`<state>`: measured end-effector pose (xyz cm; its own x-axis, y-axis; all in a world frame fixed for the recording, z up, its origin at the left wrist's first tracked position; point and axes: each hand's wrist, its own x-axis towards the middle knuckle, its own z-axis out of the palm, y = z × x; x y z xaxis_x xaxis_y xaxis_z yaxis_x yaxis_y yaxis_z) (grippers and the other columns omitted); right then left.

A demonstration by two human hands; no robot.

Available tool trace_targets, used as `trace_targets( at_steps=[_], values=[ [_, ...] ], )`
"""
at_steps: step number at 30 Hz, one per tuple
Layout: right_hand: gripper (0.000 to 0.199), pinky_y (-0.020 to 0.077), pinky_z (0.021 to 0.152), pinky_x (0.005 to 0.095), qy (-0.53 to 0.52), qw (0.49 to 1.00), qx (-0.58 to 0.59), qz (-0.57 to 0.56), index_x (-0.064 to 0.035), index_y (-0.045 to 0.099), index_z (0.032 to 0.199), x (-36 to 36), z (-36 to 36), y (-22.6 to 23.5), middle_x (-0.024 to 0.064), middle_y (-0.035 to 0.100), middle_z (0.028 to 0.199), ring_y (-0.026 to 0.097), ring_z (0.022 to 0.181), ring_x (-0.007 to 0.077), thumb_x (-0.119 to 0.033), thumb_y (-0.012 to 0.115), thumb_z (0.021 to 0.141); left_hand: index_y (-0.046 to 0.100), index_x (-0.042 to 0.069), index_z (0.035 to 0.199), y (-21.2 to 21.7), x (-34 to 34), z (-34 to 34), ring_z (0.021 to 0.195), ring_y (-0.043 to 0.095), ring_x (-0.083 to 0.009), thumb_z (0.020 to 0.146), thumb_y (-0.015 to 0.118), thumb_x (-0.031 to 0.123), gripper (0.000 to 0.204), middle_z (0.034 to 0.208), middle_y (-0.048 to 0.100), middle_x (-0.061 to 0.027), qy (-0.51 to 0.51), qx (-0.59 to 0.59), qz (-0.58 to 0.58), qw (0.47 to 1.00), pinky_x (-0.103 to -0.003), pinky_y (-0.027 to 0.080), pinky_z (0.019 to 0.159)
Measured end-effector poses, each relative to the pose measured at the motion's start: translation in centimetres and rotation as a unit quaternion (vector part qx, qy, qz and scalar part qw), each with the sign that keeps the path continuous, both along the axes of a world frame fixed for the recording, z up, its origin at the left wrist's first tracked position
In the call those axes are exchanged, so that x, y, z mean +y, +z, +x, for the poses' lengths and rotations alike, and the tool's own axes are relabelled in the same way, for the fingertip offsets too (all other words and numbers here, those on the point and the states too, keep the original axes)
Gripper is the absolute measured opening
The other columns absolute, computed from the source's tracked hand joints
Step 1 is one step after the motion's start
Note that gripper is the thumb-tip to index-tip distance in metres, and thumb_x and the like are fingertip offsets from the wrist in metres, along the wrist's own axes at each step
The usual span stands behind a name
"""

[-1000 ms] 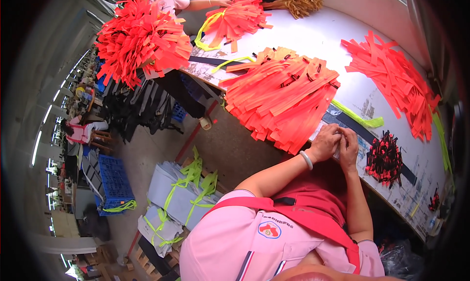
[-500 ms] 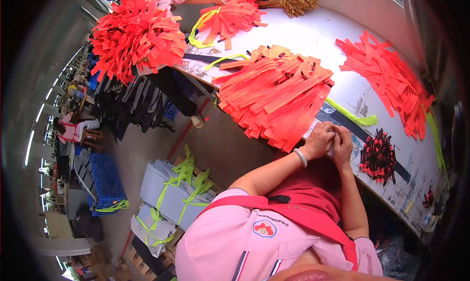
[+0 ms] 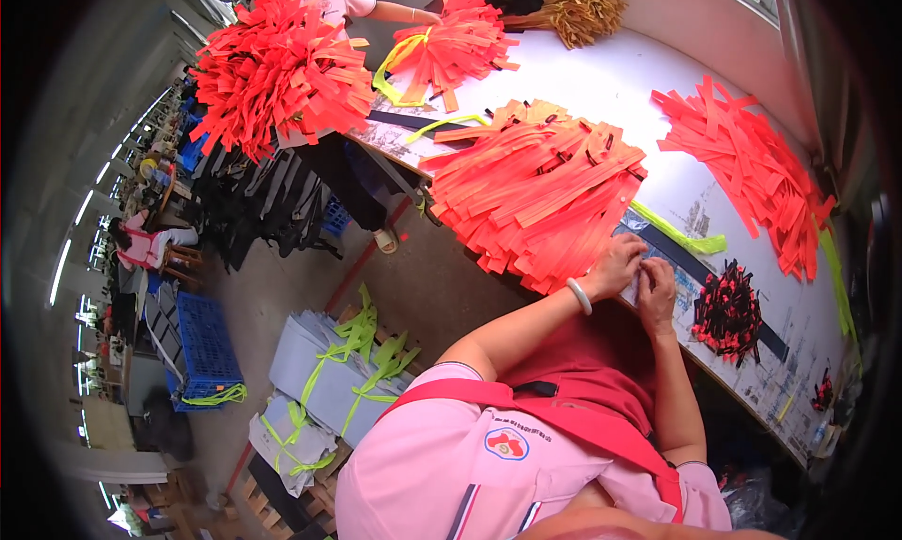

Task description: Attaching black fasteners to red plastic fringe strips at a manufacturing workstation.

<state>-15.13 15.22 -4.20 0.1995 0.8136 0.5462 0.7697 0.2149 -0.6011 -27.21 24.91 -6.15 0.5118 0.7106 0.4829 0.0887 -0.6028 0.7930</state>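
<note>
My left hand (image 3: 615,265), a pale bangle at its wrist, is closed with bent fingers at the near edge of the table. It lies against the right end of a big heap of orange-red fabric strips (image 3: 536,197), several with small black pieces on them. Just to its right, my right hand (image 3: 656,291) is closed too, thumb and fingers pinched together. Whatever the fingers hold is too small and hidden to make out. Beyond both hands lie a dark flat band (image 3: 672,250) and a yellow-green strap (image 3: 691,243).
A pile of small black-and-red pieces (image 3: 728,312) sits right of my hands. More red strips (image 3: 752,178) lie at the far right. Across the table, a co-worker's hand (image 3: 427,17) touches a red bundle (image 3: 456,46). Tied grey stacks (image 3: 324,361) and a blue crate (image 3: 207,343) stand on the left.
My hands have come slightly apart, the right one dropping a little below the left. The whole view has shifted slightly.
</note>
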Motion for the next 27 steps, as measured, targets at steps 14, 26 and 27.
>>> trace_targets(
  at_steps=[14, 26, 27],
  values=[
    [0.010, 0.0483, 0.086, 0.0420, -0.014, 1.000, 0.002, -0.018, -0.0020, 0.064, 0.098, -0.6, 0.5, 0.3, 0.0158, 0.063, 0.101, 0.059, 0.096, 0.0345, -0.002, 0.062, 0.088, 0.068, 0.003, 0.102, 2.4, -2.8, -0.7, 0.106, 0.058, -0.0333, 0.085, 0.062, 0.006, 0.019, 0.110, 0.063, -0.0135, 0.034, 0.062, 0.103, 0.992, -0.041, 0.048, 0.094],
    [0.010, 0.0485, 0.086, 0.0415, -0.012, 0.999, 0.001, -0.030, -0.0025, 0.063, 0.098, -0.8, 0.6, -0.1, 0.0149, 0.062, 0.102, 0.059, 0.097, 0.0345, -0.002, 0.062, 0.088, 0.067, 0.003, 0.103, 1.7, -3.0, -0.7, 0.106, 0.058, -0.0336, 0.086, 0.061, 0.006, 0.018, 0.109, 0.063, -0.0138, 0.037, 0.065, 0.109, 0.991, -0.042, 0.047, 0.095],
    [0.010, 0.0486, 0.085, 0.0413, -0.005, 0.999, 0.002, -0.033, -0.0021, 0.063, 0.098, -0.7, 0.4, 0.3, 0.0148, 0.063, 0.102, 0.059, 0.097, 0.0345, -0.003, 0.062, 0.088, 0.067, 0.003, 0.103, 1.6, -2.9, -0.7, 0.106, 0.058, -0.0336, 0.086, 0.061, 0.006, 0.018, 0.109, 0.063, -0.0136, 0.035, 0.061, 0.100, 0.992, -0.042, 0.047, 0.094]
  ],
)
